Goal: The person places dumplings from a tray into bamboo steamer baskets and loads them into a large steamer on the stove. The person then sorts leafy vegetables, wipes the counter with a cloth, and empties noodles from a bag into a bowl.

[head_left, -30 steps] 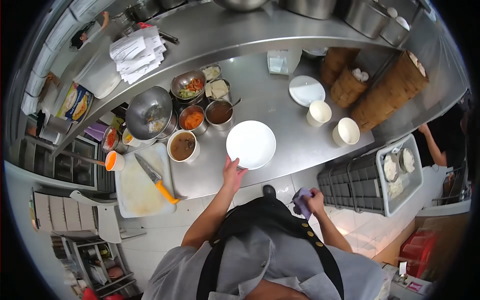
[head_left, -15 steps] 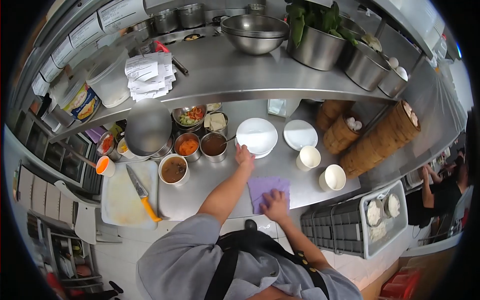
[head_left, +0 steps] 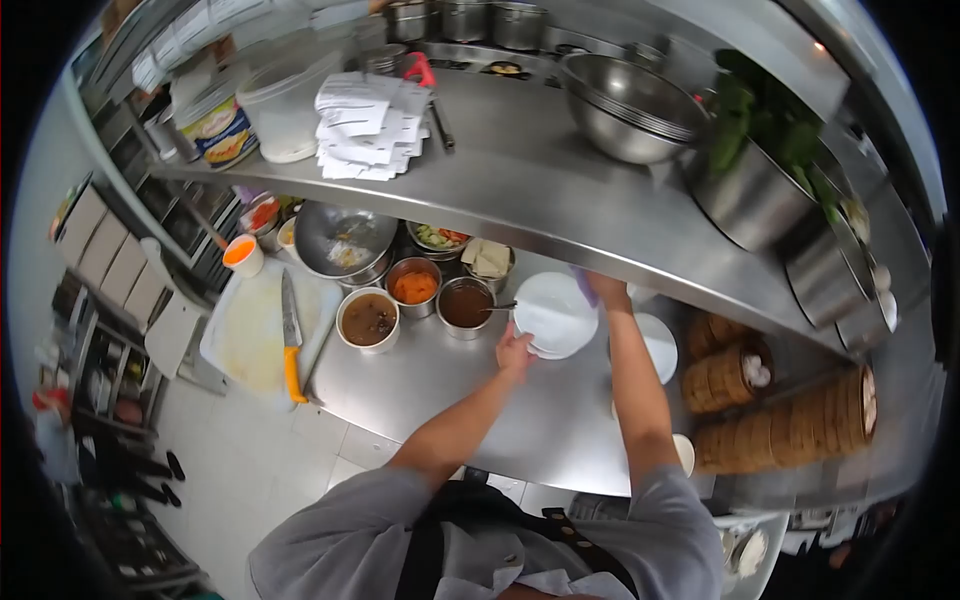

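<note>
A stack of white plates (head_left: 552, 318) lies on the steel counter below the shelf. My left hand (head_left: 515, 352) grips the near left rim, thumb on top. At the far right rim is my right hand (head_left: 608, 288), closed on a purple cloth (head_left: 584, 286); the shelf edge is close above it and part of the fingers is hidden. Left of the plates stands a steel pot of brown sauce (head_left: 466, 303) with a spoon handle sticking out. Another white plate (head_left: 657, 347) lies to the right, partly behind my right forearm.
A cutting board (head_left: 255, 345) holds a knife with an orange handle (head_left: 292, 372). Nearby are a tub of brown soup (head_left: 369, 318), a pot of carrots (head_left: 413, 287) and a metal bowl (head_left: 345, 240). Bamboo steamers (head_left: 790, 435) stand right. The shelf (head_left: 500, 170) overhangs the counter.
My right hand has lifted the purple cloth from the counter's front and carried it forward to the plates' far right rim. My left hand stays at the near rim. The view has turned.
</note>
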Demonstrator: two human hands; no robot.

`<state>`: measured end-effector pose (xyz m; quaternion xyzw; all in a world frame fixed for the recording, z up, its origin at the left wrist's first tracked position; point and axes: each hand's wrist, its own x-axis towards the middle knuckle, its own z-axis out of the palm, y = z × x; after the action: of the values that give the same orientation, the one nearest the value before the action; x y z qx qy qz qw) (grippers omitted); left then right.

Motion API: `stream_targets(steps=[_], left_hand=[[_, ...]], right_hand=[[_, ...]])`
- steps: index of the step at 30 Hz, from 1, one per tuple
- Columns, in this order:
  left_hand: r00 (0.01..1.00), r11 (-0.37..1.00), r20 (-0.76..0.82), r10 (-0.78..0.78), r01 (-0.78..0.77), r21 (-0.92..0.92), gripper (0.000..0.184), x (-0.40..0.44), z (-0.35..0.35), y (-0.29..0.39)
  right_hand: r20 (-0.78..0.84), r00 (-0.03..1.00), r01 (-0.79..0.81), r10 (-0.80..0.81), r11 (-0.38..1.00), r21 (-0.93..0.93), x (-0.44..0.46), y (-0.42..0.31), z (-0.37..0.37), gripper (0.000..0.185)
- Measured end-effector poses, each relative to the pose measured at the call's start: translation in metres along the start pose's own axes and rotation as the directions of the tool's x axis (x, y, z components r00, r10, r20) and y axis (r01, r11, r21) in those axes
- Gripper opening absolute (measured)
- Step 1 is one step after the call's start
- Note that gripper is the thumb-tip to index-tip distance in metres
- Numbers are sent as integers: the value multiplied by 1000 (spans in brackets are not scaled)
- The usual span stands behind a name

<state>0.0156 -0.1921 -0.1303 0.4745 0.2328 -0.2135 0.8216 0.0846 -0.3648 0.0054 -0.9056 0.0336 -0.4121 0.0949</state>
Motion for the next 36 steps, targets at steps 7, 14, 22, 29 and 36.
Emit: stream_targets(steps=[7,14,22,29,36], left_hand=[[967,973,118,225,-217,-82,75,-44,-21,-47],[993,994,59,102,-105,38,74,-57,-11,-36],[989,977,-85,119,-101,190,60,-5,29,-8],[1000,968,23,-9,3,249,52,6,73,50],[902,935,419,105,-233,268,43,-47,89,143]], right_hand=[[762,630,33,148,976,-217,28,18,148,20],[742,652,-58,155,986,-155,39,26,165,19],[363,846,-521,390,749,409,14,33,-29,18],[641,706,-646,301,644,410,-191,-53,-158,20],[782,328,-900,530,-77,430,-230,-56,-83,44]])
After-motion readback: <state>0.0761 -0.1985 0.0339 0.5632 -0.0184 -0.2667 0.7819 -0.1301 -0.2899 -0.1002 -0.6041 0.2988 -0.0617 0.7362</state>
